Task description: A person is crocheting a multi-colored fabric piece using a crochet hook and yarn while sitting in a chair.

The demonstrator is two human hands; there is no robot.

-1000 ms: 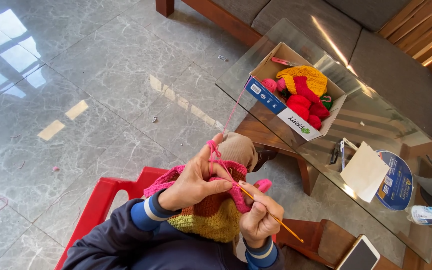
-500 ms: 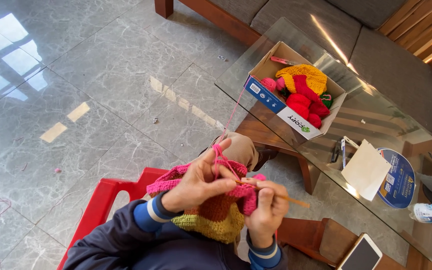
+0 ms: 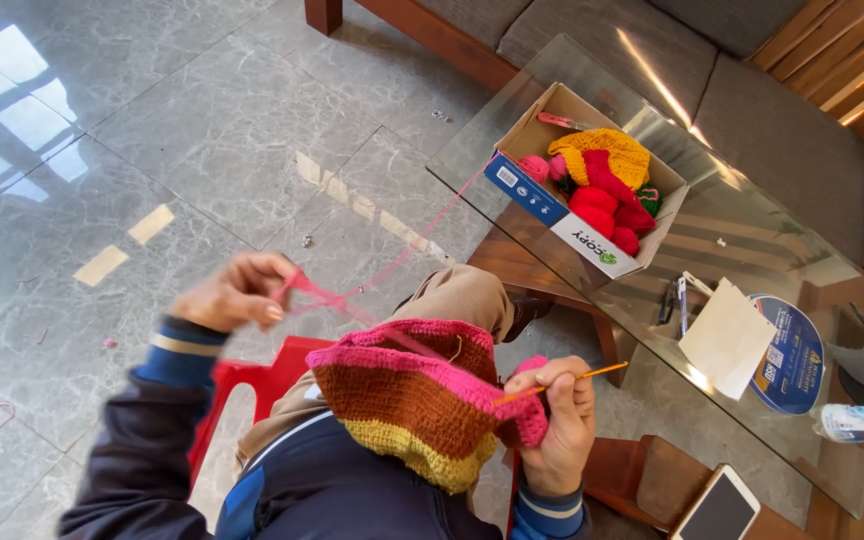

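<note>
A crocheted piece [image 3: 422,400] in pink, brown and yellow bands lies over my lap. My right hand [image 3: 555,420] grips its right edge together with an orange crochet hook [image 3: 564,381] that points to the right. Out to the left, my left hand [image 3: 229,291] is raised and pinches the pink yarn strand [image 3: 352,302], pulling it taut. The strand runs on up to the cardboard box [image 3: 572,225] on the glass table.
The box holds yellow, red and pink yarn pieces [image 3: 602,180]. On the glass table [image 3: 752,250] lie pens, a white paper [image 3: 727,338] and a round blue disc [image 3: 792,355]. A phone [image 3: 717,510] lies at the lower right. A red plastic stool [image 3: 252,390] stands under me.
My left hand has let go of the work and moved out to the left, drawing the pink yarn taut. The crocheted piece now hangs open over my lap.
</note>
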